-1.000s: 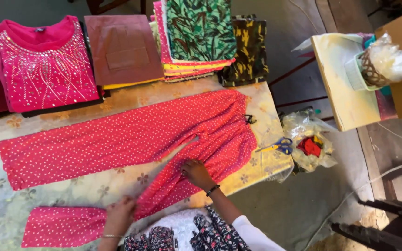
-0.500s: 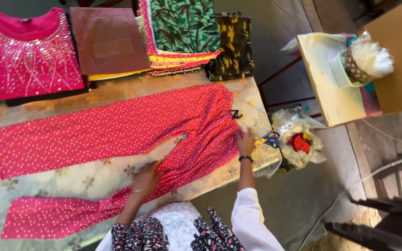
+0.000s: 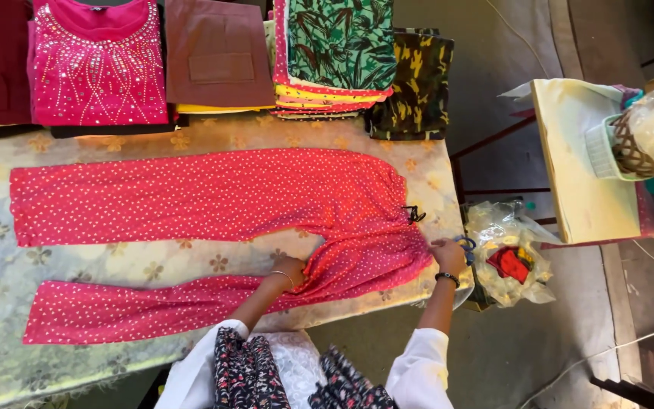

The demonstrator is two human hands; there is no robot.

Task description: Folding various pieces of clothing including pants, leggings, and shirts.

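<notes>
A pair of pink trousers with small white dots (image 3: 213,197) lies spread flat on a table with a floral cloth (image 3: 115,261), its two legs pointing left. My left hand (image 3: 291,270) presses on the fabric at the crotch, where the legs split. My right hand (image 3: 446,254) rests at the waistband's near corner by the table's right edge, its fingers on the cloth next to blue-handled scissors (image 3: 466,244). A short black cord (image 3: 414,214) lies at the waistband.
Folded garments line the far edge: a beaded pink top (image 3: 98,64), a brown piece (image 3: 217,53), a green leaf-print stack (image 3: 338,45), a camouflage piece (image 3: 414,83). A plastic bag of scraps (image 3: 509,261) sits right of the table; a yellow-topped stand with a basket (image 3: 577,159) stands beyond.
My right hand went from the trousers' middle to the waistband at the table's right edge. My left hand slid up to the crotch. The trouser legs now lie flatter and further apart.
</notes>
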